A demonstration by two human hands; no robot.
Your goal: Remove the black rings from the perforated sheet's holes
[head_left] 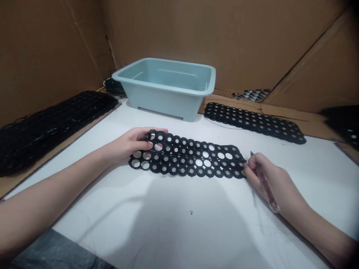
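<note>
The left hand (131,145) curls over the left end of a flat black strip of joined rings (190,157), fingers bent over its far edge and thumb on the near side, pinching that end and raising it slightly off the white tabletop (182,224); the right hand (266,179) is closed around a slim clear tool with a red core (266,188), fingers pressed together on the shaft as on a pen; its grey tip points away from the person, just beside the strip's right end, though whether it touches I cannot tell; the strip lies mid-table between both hands, its long axis running left to right; behind it stands a pale teal plastic tub (168,89); a second black ring strip (255,122) lies further right; a heap of black ring strips (50,123) rests at the left on brown cardboard.
</note>
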